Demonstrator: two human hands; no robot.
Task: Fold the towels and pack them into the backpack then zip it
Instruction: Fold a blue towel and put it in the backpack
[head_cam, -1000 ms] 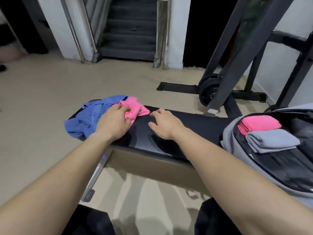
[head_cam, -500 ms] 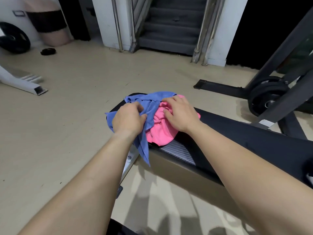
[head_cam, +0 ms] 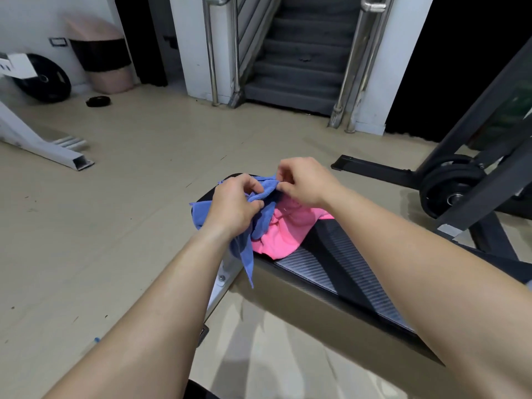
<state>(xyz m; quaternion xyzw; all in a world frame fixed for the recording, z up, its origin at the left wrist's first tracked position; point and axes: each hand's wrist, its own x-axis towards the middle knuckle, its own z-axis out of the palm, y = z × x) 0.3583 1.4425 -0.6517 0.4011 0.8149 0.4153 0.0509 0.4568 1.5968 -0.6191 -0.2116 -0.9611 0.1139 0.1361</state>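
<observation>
- Two-handed hold on blue towel (head_cam: 261, 223), crumpled in a bunch over the 9 o'clock end of the bench (head_cam: 345, 272).
- At left hand (head_cam: 233, 207): fingers curled tight round a wad of the blue cloth, thumb pressed over a fold.
- At right hand (head_cam: 305, 182): thumb and forefinger pinching the towel's upper edge, other fingers loosely curled.
- Right-hand pinch at 2 o'clock of the left fingertips, just beside them, with a short ridge of blue edge between the two grips.
- Rest of the blue cloth hanging toward 6 o'clock below the left hand, one corner draped past the bench's near edge.
- Pink towel (head_cam: 283, 234) unfolded and rumpled on the bench pad, at 4 o'clock of the blue towel and touching it, partly under the right wrist. Held by neither hand.
- Bench pad running off toward 4 o'clock under the right forearm.
- Containers: pink bin (head_cam: 108, 67) with a dark band at 10 o'clock by the wall, contents hidden.
- Weight plate (head_cam: 46, 79) leaning on the wall just beside the bin at its 9 o'clock side.
- Small black disc (head_cam: 98, 101) on the floor near the bin's foot.
- Stairs (head_cam: 299, 59) at 12 o'clock. Dark rack with plates (head_cam: 449, 191) at 3 o'clock.
</observation>
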